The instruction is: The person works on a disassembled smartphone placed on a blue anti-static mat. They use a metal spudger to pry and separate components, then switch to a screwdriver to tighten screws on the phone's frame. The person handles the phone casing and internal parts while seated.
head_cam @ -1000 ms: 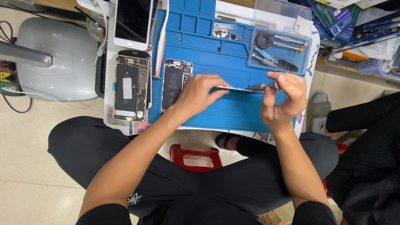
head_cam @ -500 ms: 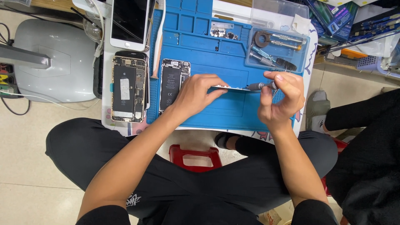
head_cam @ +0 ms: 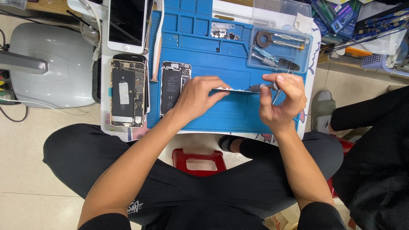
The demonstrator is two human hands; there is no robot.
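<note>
My left hand (head_cam: 197,97) presses down on a thin, flat phone part (head_cam: 232,90) lying edge-on over the blue repair mat (head_cam: 221,51). My right hand (head_cam: 281,101) grips a small screwdriver (head_cam: 260,87) whose tip meets the right end of that part; thin tweezers (head_cam: 277,97) also hang from this hand. Left of my left hand lies an opened phone body (head_cam: 174,87) with its black battery showing. Another opened phone (head_cam: 127,93) rests further left on the white table.
A white-faced phone screen (head_cam: 127,24) lies at the top left. A clear tray (head_cam: 279,49) with screwdrivers sits on the mat's right. A grey lamp base (head_cam: 38,64) stands far left, a red stool (head_cam: 199,161) below, another person's dark leg (head_cam: 375,115) at right.
The view has shifted slightly; both hands stay on the thin part and the screwdriver, with only small movements of the right-hand fingers.
</note>
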